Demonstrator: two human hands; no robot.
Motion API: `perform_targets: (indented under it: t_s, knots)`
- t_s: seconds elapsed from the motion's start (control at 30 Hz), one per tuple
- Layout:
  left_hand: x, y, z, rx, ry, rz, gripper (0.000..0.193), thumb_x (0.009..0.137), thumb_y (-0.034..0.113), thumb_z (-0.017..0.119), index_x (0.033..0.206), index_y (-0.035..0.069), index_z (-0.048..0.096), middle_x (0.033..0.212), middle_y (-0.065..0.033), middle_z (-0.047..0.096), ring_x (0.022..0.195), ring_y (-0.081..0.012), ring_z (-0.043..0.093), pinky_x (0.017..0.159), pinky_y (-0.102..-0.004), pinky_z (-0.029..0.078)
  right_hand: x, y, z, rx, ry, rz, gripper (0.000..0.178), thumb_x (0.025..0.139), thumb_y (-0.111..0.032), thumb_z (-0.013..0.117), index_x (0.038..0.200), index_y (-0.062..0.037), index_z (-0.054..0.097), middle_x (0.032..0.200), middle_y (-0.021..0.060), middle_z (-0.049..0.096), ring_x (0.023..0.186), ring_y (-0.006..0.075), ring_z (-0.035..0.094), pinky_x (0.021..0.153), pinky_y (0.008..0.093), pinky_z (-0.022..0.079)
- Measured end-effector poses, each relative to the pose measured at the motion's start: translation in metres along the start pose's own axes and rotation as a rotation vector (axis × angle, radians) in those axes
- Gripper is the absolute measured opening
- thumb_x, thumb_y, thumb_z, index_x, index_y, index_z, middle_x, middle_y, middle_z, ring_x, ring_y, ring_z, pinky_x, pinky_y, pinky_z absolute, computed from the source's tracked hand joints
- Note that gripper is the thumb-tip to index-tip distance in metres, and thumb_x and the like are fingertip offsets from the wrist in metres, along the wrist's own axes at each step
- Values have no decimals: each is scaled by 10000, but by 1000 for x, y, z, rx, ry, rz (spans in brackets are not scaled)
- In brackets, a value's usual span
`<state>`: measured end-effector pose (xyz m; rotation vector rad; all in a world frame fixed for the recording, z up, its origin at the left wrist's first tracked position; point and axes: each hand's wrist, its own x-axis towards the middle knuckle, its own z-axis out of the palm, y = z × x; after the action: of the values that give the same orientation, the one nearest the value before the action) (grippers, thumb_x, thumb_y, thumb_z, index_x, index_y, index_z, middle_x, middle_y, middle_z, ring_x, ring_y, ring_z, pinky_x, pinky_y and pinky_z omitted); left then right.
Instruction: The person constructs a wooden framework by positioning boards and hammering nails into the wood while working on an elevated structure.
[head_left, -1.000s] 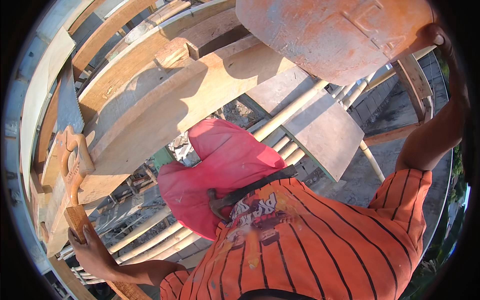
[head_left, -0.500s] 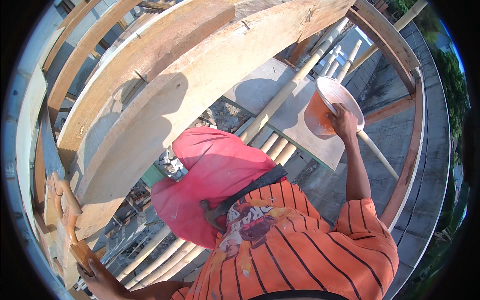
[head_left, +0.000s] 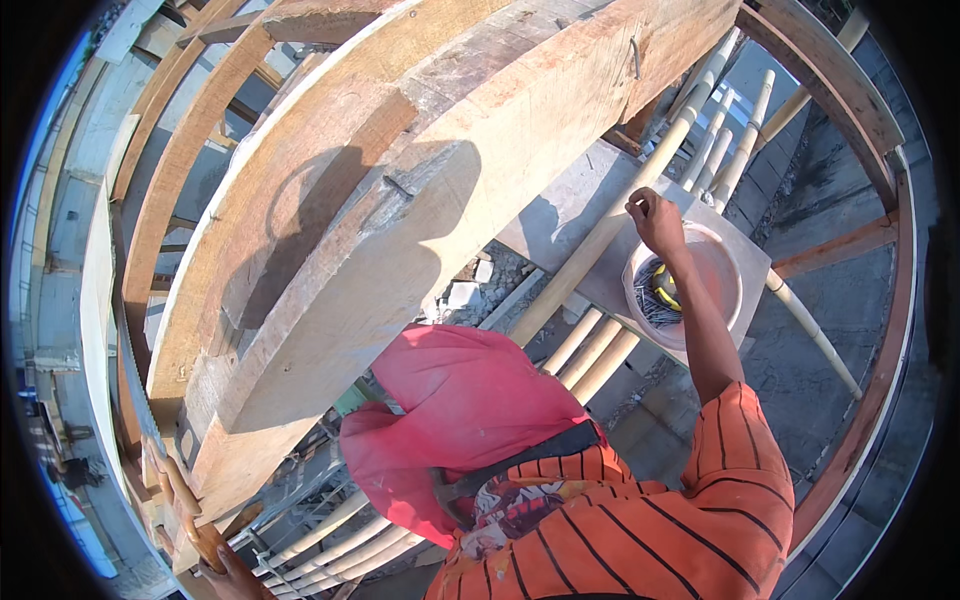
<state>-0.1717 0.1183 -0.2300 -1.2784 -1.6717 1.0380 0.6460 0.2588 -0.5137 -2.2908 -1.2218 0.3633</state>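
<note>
At the lower left, my left hand (head_left: 236, 582) is closed around the lower end of the wooden handle of a handsaw (head_left: 180, 500). Its toothed blade runs up along the wooden frame. My right hand (head_left: 657, 222) is raised over the far left rim of a pale bucket (head_left: 735, 318), fingers curled; whether anything small is between them I cannot make out. Inside the bucket lie many nails (head_left: 652, 306) and a yellow and black tape measure (head_left: 667, 287). The bucket stands on a grey board (head_left: 592, 190).
Thick curved timber beams (head_left: 330, 330) with protruding nails cross in front of me. Bamboo poles (head_left: 600, 240) support the board. A hammer (head_left: 455, 490) hangs at my waist by the red trousers (head_left: 460, 390). Rubble (head_left: 465, 290) lies far below, and a curved wooden frame (head_left: 880, 370) closes the right side.
My right hand has let go of the bucket's rim and moved over its far left side. The bucket, tilted before, now stands upright on the board with its contents showing. The left hand keeps the saw.
</note>
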Motion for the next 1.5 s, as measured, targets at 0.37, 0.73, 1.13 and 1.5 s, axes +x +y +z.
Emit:
perform_targets:
  t_s: [0.37, 0.73, 1.13, 1.5]
  knots:
    - [21, 19, -105, -804, -171, -736, 598, 854, 517, 591, 1203, 37, 515, 976, -252, 665, 920, -441, 632, 751, -526, 476, 218, 156, 241, -241, -19, -664, 240, 860, -60, 536, 1097, -44, 571, 846, 130, 646, 780, 297, 649, 689, 398, 535]
    - [19, 31, -105, -748, -192, -800, 628, 808, 562, 632, 1135, 35, 536, 866, -203, 692, 825, -363, 676, 712, -468, 507, 250, 100, 257, -316, -329, -190, 192, 839, -74, 546, 1027, -56, 581, 749, 103, 609, 646, 252, 607, 568, 375, 495]
    - [31, 51, -123, -976, 437, -761, 724, 743, 285, 748, 1357, 51, 444, 1303, -244, 510, 1191, -396, 499, 975, -486, 407, 193, 56, 204, 163, -465, -45, 141, 816, -89, 557, 952, -70, 591, 643, 73, 568, 499, 203, 561, 436, 350, 451]
    - [61, 64, -140, -1478, 799, -356, 428, 719, 148, 765, 1138, 145, 678, 1120, -72, 637, 1037, -267, 571, 912, -395, 425, -32, -94, 92, 527, -804, -167, 178, 761, -45, 532, 922, -49, 607, 672, 27, 531, 534, 108, 502, 469, 250, 436]
